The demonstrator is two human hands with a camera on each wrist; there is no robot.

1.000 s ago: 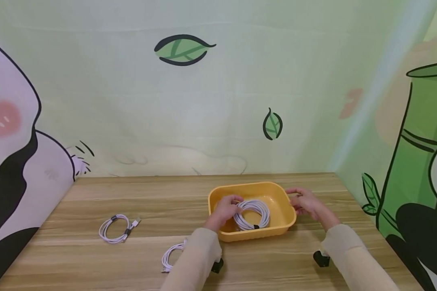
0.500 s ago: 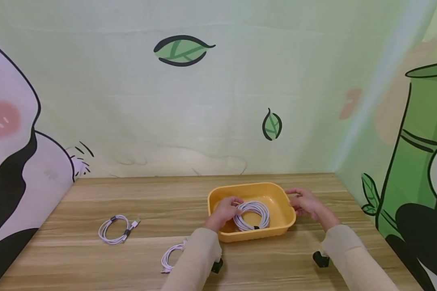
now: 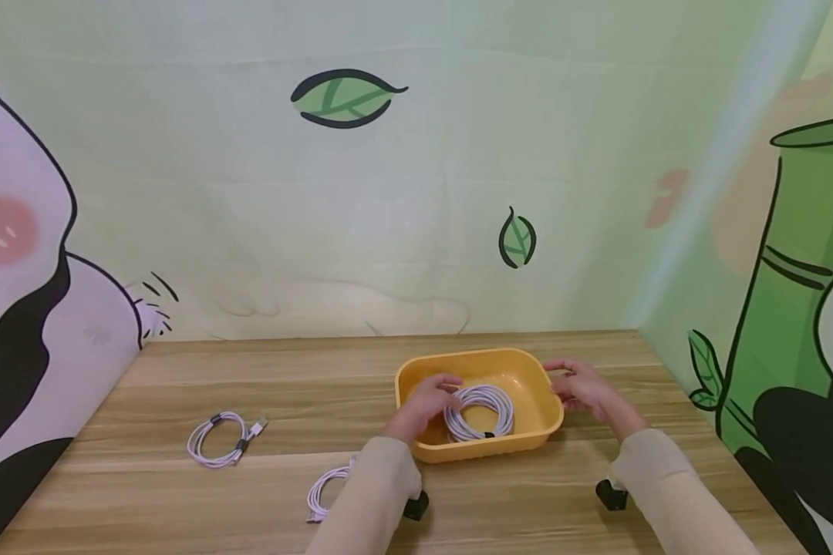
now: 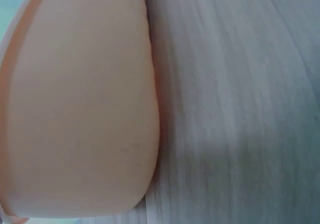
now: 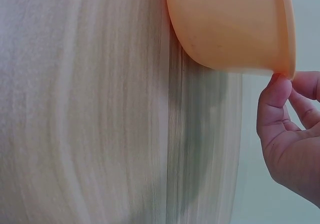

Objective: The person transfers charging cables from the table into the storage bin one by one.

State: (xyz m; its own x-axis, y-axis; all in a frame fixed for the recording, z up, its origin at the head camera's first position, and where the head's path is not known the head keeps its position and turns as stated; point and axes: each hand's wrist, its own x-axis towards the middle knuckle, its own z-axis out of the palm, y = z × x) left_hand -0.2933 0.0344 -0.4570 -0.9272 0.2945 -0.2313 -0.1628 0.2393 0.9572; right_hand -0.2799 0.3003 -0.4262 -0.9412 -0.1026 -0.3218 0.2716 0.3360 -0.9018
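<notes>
A thick coil of pale cable [image 3: 497,432], bound with a black tie, lies in the yellow plastic bin [image 3: 487,445]. My left hand [image 3: 426,402] reaches over the bin's near left side and holds the coil's left edge, thumb and fingers bent at the strands. In the left wrist view only the bin's outer wall [image 4: 80,104] and the tabletop show, and the hand is out of sight. At the bin's right end my right hand [image 3: 585,391] pinches the rim. The right wrist view shows that right hand [image 5: 295,144] with thumb and fingertip at the bin's rim [image 5: 289,39].
On the wooden table [image 3: 264,370], a thinner white USB cable coil [image 3: 217,461] with black ties lies at the left. Another white cable coil [image 3: 315,497] sits nearer, partly hidden by the left sleeve [image 3: 371,497]. A printed cloth backdrop [image 3: 416,193] rises behind the table.
My left wrist has shifted slightly left, its fingers still at the coil's edge. The right hand, bin and coils look almost unchanged, with a slight shift of the head view.
</notes>
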